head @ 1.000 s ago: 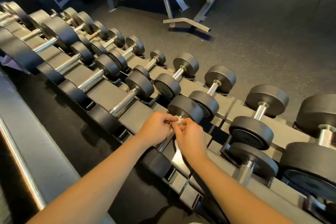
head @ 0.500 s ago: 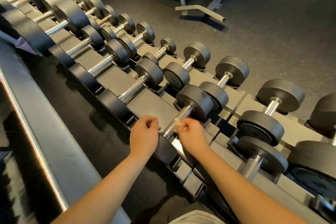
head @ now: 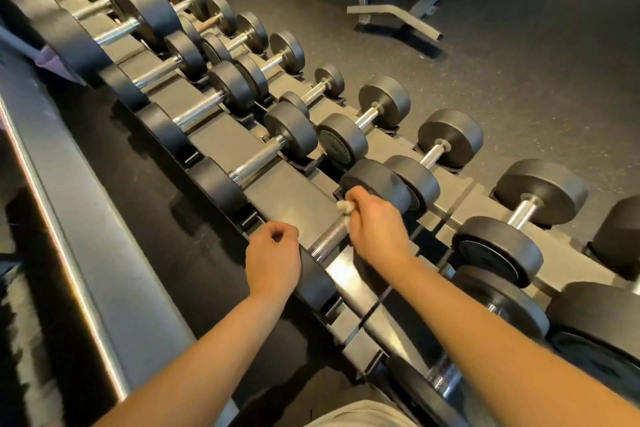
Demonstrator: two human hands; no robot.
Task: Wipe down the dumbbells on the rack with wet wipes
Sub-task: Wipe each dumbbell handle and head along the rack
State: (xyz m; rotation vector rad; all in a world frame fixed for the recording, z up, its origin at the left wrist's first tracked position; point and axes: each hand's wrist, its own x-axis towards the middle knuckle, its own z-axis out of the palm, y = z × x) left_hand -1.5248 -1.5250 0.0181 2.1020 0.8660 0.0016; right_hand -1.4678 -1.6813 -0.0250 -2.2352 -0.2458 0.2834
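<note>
A long grey rack (head: 287,191) carries several black dumbbells with chrome handles in two rows. My right hand (head: 375,229) pinches a small bunched white wet wipe (head: 344,206) against the far end of one knurled dumbbell handle (head: 327,241), beside that dumbbell's far black head (head: 377,184). My left hand (head: 273,253) hovers just left of the same handle, over the near head (head: 315,281). Its fingers are curled into a loose fist with nothing in them.
Bigger dumbbells (head: 502,250) crowd the right end of the rack, smaller ones (head: 311,90) run up to the far left. A grey metal ledge (head: 79,218) lies along the left. A bench frame (head: 394,17) stands on the dark rubber floor beyond the rack.
My left hand has let go of the wipe and drawn back to the left. My right hand has carried the wipe up the handle toward the far head. The camera has tilted down.
</note>
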